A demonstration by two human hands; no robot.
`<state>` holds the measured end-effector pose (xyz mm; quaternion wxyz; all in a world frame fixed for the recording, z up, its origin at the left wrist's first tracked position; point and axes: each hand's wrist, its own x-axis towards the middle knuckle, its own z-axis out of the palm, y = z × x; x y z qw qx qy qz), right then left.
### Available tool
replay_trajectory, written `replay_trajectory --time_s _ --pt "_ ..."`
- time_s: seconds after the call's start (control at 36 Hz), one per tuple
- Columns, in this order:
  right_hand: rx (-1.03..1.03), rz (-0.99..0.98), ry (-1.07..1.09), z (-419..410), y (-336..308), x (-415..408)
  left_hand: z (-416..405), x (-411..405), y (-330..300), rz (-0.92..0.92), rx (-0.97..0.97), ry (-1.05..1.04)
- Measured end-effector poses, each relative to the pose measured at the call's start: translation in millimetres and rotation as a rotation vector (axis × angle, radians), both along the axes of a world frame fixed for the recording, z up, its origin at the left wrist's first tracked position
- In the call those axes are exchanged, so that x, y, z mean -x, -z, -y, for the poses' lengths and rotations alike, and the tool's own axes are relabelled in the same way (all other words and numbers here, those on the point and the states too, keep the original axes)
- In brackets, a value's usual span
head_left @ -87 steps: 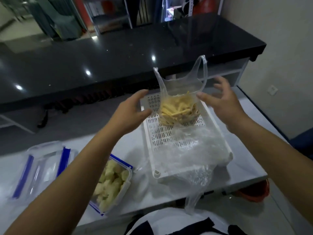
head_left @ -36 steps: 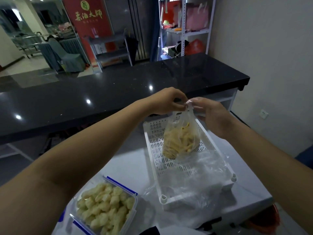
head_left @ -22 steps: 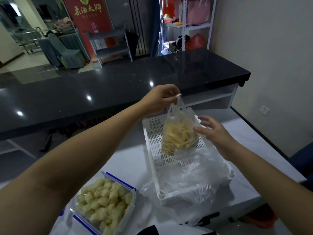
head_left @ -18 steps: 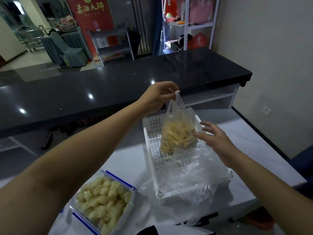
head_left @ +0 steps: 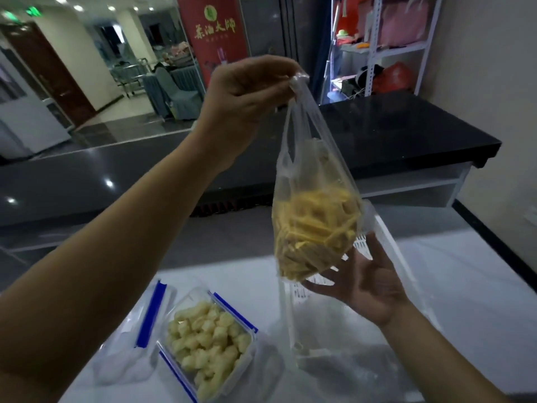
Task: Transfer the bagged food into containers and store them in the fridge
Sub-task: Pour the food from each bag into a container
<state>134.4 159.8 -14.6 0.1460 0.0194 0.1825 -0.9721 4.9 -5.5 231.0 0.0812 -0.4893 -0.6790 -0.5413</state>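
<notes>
From the head camera, the left hand [head_left: 247,94] is raised high, its fingers curled tight and pinching the gathered handles of a clear plastic bag [head_left: 315,199] that hangs free in the air, filled in its lower half with yellow strips of food. The right hand [head_left: 366,283] sits under the bag, palm up, fingers spread and nearly straight, their tips touching the bag's underside without closing on it. Below, on the white table [head_left: 465,286], stands an uncovered container [head_left: 207,349] with blue clips, full of pale chunks; its lid [head_left: 136,324] lies just beside it on the left. A white slotted tray [head_left: 380,237] with loose plastic film lies behind the right hand.
</notes>
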Motion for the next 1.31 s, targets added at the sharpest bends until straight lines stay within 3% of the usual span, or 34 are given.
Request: replay_trajectory --time_s 0.08,0.22,0.36,0.69,1.03,1.08,1.14,1.19,1.31 --pt "0.084 -0.105 -0.088 32 -3 -2 28 -1 0 0.066 -0.04 -0.05" --pt "0.052 -0.06 -0.069 78 -5 -9 84 0 16 0.208 -0.121 -0.135" --pt "-0.079 0.019 -0.011 119 -4 -21 144 -7 29 0.225 -0.148 -0.167" --pt "-0.019 0.192 -0.129 268 0 -53 313 -43 57 0.325 -0.192 -0.274" --pt "0.141 0.135 -0.312 372 11 -74 435 -88 86 0.297 -0.203 -0.362" --pt "0.137 0.133 -0.248 371 16 -71 444 -92 87 0.291 -0.209 -0.38" --pt "-0.069 0.214 -0.152 371 10 -65 452 -92 87 0.3 -0.225 -0.4" --pt "-0.309 0.151 -0.201 368 12 -57 458 -89 89 0.321 -0.23 -0.425" --pt "-0.305 0.209 -0.109 360 23 -35 464 -77 91 0.351 -0.218 -0.475"
